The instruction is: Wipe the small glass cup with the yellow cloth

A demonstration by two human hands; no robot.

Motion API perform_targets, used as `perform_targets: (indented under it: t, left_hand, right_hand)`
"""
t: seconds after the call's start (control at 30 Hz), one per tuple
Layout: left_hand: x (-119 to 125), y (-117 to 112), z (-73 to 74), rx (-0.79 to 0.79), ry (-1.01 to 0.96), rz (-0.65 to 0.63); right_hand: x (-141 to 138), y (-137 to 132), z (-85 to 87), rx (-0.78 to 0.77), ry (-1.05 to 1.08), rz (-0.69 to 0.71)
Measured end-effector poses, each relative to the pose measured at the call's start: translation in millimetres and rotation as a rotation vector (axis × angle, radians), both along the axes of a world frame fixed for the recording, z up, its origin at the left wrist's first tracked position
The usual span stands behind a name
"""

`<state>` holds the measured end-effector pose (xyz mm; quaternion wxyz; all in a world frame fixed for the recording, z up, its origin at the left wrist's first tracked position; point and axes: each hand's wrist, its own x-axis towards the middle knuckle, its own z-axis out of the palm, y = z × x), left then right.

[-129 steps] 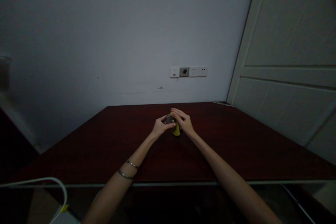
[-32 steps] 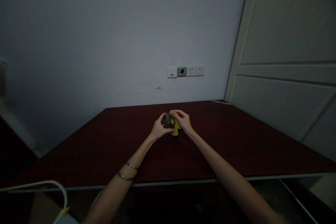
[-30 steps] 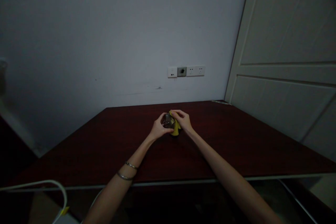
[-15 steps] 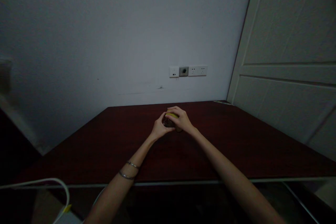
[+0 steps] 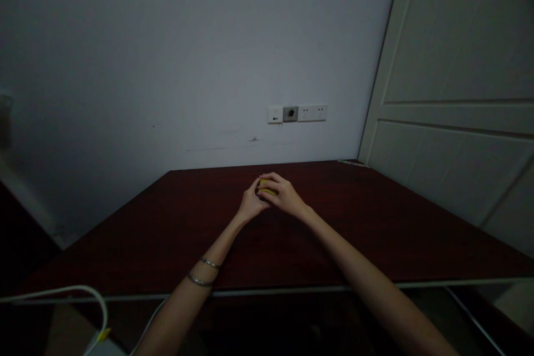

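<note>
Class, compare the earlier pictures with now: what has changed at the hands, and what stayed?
The right hand has moved left, bringing the yellow cloth from the right side of the dark object across it. The object is now almost wholly hidden. Nothing was visibly let go: the left hand still cups the object. The wall sockets and table stayed put.

A dim indoor room, either in a home or a small office; which cannot be told. Signs of it are the plain pale wall point(image 5: 208, 55), its row of sockets point(image 5: 312, 113), the panelled door point(image 5: 463, 67) at right, the dark reddish counter point(image 5: 342, 233) against the wall and a white cable point(image 5: 79, 288).
</note>
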<state>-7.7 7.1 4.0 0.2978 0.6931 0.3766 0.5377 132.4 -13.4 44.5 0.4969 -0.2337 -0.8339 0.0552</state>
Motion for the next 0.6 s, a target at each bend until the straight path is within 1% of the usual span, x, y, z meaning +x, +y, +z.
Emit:
perform_targets:
  t: [0.17, 0.27, 0.4, 0.5, 0.6]
  left_hand:
    - [1.0, -2.4, 3.6, 0.022, -0.020, -0.020]
    - [1.9, -4.4, 7.2, 0.003, -0.014, -0.045]
    - [3.2, -2.3, 7.5, -0.018, -0.056, -0.034]
    - [4.0, 0.3, 5.5, -0.046, -0.110, -0.096]
    - [4.3, 0.2, 5.3, -0.045, -0.135, -0.134]
  right_hand:
    - [-1.2, 21.9, 7.5, -0.164, 0.206, -0.049]
    - [-2.3, 24.7, 7.5, -0.229, 0.279, -0.048]
    - [-0.6, 7.1, 2.1, -0.140, 0.253, 0.004]
    - [1.8, -6.2, -2.3, -0.064, 0.165, 0.075]
    - [2.3, -8.0, -3.4, -0.052, 0.174, 0.088]
